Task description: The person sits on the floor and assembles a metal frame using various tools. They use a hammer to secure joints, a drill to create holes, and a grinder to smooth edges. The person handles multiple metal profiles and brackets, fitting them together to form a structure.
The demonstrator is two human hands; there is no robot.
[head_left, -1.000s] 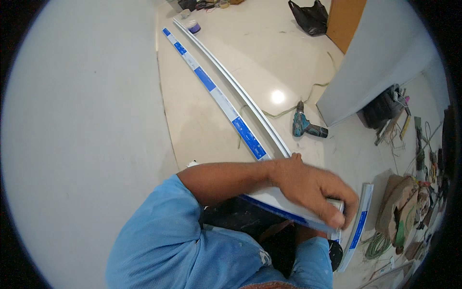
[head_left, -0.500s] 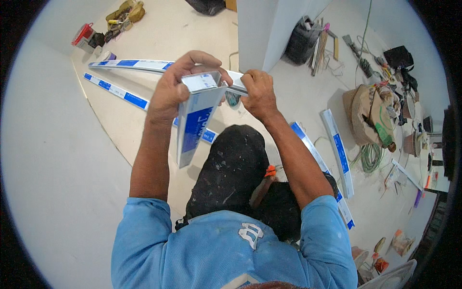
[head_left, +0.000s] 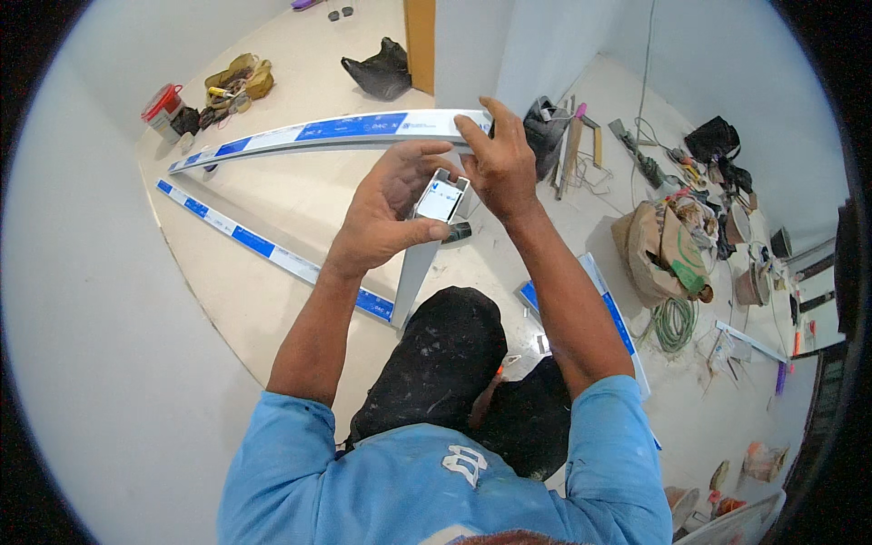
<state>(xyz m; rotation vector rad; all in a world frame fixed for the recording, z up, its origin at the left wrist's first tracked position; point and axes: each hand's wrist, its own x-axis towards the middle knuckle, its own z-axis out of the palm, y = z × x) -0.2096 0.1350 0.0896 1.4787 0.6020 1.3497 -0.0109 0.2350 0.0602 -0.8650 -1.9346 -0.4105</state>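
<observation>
1. Head view, counts: four long silver aluminium profiles with blue-and-white protective film show. One is held on end (head_left: 427,245), one lies by the left wall (head_left: 263,250), one lies along the far floor (head_left: 336,130), and one lies at the right (head_left: 604,309). One brown paper sack (head_left: 668,250) and one green coiled hose (head_left: 674,324) lie to the right.
2. Hands: the left hand (head_left: 386,213) wraps the held profile's upper end, thumb across its front. The right hand (head_left: 500,163) touches that end from the far side, fingers spread; how firmly it grips I cannot tell.
3. Hidden: the held profile's lower end disappears behind the black trousers (head_left: 436,363). The tools along the right wall are too small to make out.
</observation>
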